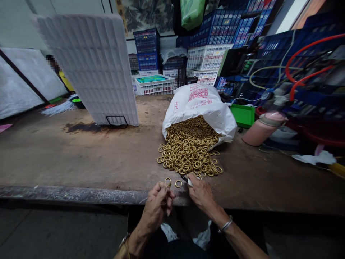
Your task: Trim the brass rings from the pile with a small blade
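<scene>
My left hand (159, 199) is closed in a pinch on a gold-coloured ring (168, 181), just above the table's front edge. My right hand (201, 192) is wrapped round a small knife (185, 178) with a dark blade and a pale handle; the blade points left. One loose ring (178, 183) lies on the table between the two hands. Just beyond them, a heap of gold-coloured rings (188, 154) spills from the mouth of a white sack (196, 99) lying on its side with red print.
On the wooden table (129, 158), a white ribbed panel (91, 68) stands upright in a black wire holder at left. A green tray (242, 116) and a pink bottle (264, 127) stand right of the sack. Blue crates (212, 25) are stacked behind. Orange hoses (293, 77) hang at right.
</scene>
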`<action>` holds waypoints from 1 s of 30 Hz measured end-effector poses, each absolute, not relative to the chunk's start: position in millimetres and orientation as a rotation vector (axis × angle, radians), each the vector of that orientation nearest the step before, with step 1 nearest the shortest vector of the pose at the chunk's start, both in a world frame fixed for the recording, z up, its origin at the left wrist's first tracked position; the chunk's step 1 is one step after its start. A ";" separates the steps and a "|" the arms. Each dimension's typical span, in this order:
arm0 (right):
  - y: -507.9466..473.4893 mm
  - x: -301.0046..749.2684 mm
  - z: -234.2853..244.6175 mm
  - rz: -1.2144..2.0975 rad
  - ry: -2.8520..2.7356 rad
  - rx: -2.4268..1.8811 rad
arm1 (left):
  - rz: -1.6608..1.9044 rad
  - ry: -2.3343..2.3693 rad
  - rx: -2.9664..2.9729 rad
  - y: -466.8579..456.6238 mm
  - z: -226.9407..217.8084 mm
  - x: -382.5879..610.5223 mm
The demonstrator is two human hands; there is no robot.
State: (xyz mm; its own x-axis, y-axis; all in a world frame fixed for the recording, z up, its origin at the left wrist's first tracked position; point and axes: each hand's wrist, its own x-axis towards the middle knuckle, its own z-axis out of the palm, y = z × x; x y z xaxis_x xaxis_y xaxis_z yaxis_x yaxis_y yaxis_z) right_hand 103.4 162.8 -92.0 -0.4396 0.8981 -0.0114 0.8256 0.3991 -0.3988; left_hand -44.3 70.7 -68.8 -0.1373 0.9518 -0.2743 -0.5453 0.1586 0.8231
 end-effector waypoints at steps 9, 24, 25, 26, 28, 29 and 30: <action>152.1 85.7 -89.5 0.511 -2.525 -1.491 | 1.403 0.893 0.279 72.9 -71.5 -54.6; 144.8 84.9 -82.9 1.145 -2.074 -1.127 | 1.342 1.131 0.489 81.2 -83.6 -35.8; 144.3 83.7 -81.6 1.185 -2.040 -1.109 | 1.325 1.166 0.519 81.2 -83.3 -35.7; 144.2 82.5 -81.0 1.233 -2.006 -1.098 | 1.308 1.205 0.546 81.2 -82.4 -35.8; 144.7 80.4 -81.3 1.333 -1.943 -1.089 | 1.293 1.289 0.618 80.8 -79.8 -36.6; 144.9 79.5 -81.9 1.373 -1.921 -1.091 | 1.294 1.321 0.659 80.4 -78.4 -36.9; 144.9 78.6 -82.6 1.398 -1.904 -1.097 | 1.295 1.338 0.695 80.1 -77.4 -37.0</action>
